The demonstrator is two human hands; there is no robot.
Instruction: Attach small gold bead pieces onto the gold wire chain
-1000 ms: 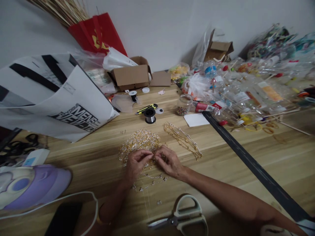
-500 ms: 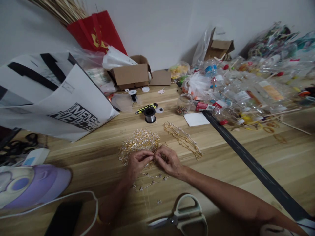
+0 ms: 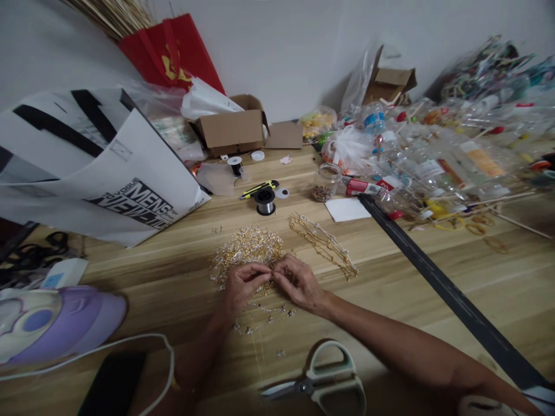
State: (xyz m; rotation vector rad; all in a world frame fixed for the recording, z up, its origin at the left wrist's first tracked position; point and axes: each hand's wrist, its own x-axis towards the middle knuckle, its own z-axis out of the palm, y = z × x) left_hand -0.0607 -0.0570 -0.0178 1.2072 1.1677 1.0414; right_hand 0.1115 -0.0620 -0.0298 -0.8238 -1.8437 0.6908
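My left hand (image 3: 245, 284) and my right hand (image 3: 298, 282) meet fingertip to fingertip over the table, both pinched. What lies between the fingers is too small to make out. Just beneath them a silver beaded chain (image 3: 271, 319) lies in loops, partly hidden by the hands. Behind my left hand is a tangled heap of gold and silver beaded chains (image 3: 249, 245). Several gold and silver chains (image 3: 323, 245) are laid out side by side beyond my right hand. A few tiny clear pieces (image 3: 281, 353) sit nearer to me.
Scissors (image 3: 318, 378) lie at the front edge, beside a dark phone (image 3: 113, 384) and white cable (image 3: 170, 352). Farther back are a wire spool (image 3: 265, 203), a yellow cutter knife (image 3: 255, 189) and a bead jar (image 3: 325, 184). Plastic bottles (image 3: 437, 167) crowd the right; a white bag (image 3: 108, 190) stands left.
Both hands stay pinched together at nearly the same spot. The view has shifted very slightly; nothing on the table has visibly moved.
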